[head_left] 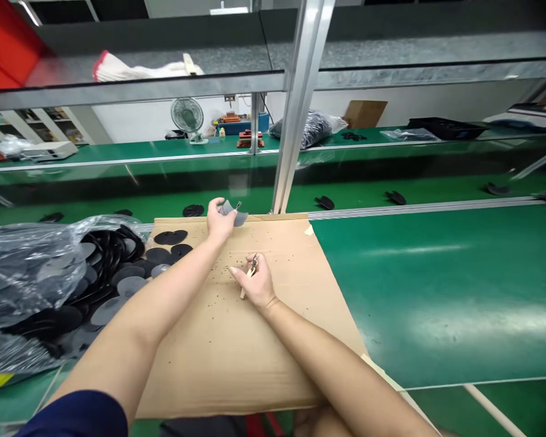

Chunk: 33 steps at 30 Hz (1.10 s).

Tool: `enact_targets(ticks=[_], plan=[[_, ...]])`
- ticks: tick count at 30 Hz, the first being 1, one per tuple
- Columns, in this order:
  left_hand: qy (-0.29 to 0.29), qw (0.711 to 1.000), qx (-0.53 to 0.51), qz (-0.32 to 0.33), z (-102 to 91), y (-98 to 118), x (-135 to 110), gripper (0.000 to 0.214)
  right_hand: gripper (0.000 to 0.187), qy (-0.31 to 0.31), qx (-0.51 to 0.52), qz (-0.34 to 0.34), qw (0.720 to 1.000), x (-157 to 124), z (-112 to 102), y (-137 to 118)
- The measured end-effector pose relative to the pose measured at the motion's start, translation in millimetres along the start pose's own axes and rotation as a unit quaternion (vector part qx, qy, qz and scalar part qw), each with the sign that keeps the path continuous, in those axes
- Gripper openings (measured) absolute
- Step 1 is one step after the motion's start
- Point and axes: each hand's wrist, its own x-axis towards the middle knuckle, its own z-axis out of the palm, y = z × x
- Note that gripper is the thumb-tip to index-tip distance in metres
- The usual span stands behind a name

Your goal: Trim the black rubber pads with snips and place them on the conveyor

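From where I stand, at the far left there lies a clear plastic bag point(31, 261), and dark discs point(130, 285) spill out from its mouth onto the edge of the cardboard sheet point(200, 382). A few flat black discs point(170, 237) lie apart from this pile, near the far left corner; I think they are best left there, clear of the working arm.

Next comes the left hand point(221, 220), above the far edge of the cardboard. Its fingers are closed on a thin grey piece point(240, 219), and a small metallic part point(239, 205) shows at its upper side. In my judgement a light grip on the rim is good, so that the piece does not bend.

Below and in the middle, tiny dark crumbs point(216, 296) are scattered; brushing them away would help to see well. Then the right hand point(259, 284) holds a small tool point(250, 271) with a pale handle, narrow in the fingers. Its tip should point away from the left fingertips. Farther right extends the green tabletop point(418, 273).
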Motion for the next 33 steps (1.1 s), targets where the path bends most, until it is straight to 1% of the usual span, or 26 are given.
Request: enact_targets(ticks=[1,2,4,6,8,10,12,15,17,19,21,23,25,33], plan=[[-0.001,0.998,-0.057,-0.024,-18.3,2.7,-10.7,0.054,0.054,0.006,-0.012,-0.012,1.0,0.8,0.4,1.4],[-0.005,0.992,-0.111,-0.057,-36.6,5.0,-22.3,0.056,0.057,0.01,-0.024,-0.024,0.999,1.6,0.7,2.6],[-0.02,0.968,-0.208,-0.136,-71.1,7.6,-46.9,0.045,0.059,0.01,-0.045,-0.037,0.998,2.9,1.0,4.4],[-0.043,0.936,-0.289,-0.198,-99.4,6.2,-70.5,0.036,0.055,0.003,-0.063,-0.052,0.997,3.1,1.5,4.7],[-0.054,0.909,-0.345,-0.227,-119.2,0.5,-90.3,0.036,0.046,-0.003,-0.081,-0.082,0.993,2.2,2.1,2.9],[-0.053,0.9,-0.369,-0.228,-130.2,-8.0,-104.3,0.039,0.04,-0.01,-0.121,-0.133,0.984,0.9,2.4,-1.0],[-0.056,0.901,-0.373,-0.216,-134.0,-16.4,-112.1,0.042,0.04,-0.029,-0.183,-0.186,0.965,-0.1,1.9,-6.3],[-0.079,0.9,-0.373,-0.209,-131.9,-24.0,-114.0,0.046,0.046,-0.071,-0.278,-0.251,0.925,-0.5,-0.9,-13.2],[-0.099,0.893,-0.378,-0.221,-128.6,-24.9,-112.0,0.047,0.046,-0.086,-0.321,-0.29,0.897,-0.4,-3.3,-14.6],[-0.12,0.885,-0.38,-0.241,-125.5,-24.0,-109.8,0.047,0.042,-0.088,-0.354,-0.327,0.872,-0.6,-5.4,-13.2],[-0.144,0.877,-0.379,-0.258,-123.2,-22.6,-108.2,0.046,0.038,-0.082,-0.38,-0.345,0.854,-1.1,-6.4,-10.2],[-0.166,0.872,-0.374,-0.269,-122.0,-21.7,-107.3,0.046,0.034,-0.077,-0.399,-0.341,0.848,-1.9,-6.4,-7.7],[-0.178,0.869,-0.37,-0.275,-121.8,-21.7,-106.6,0.047,0.033,-0.077,-0.409,-0.326,0.849,-2.8,-5.8,-6.6],[-0.182,0.864,-0.375,-0.283,-124.1,-22.0,-106.2,0.047,0.035,-0.088,-0.415,-0.311,0.851,-4.2,-5.1,-8.1]])
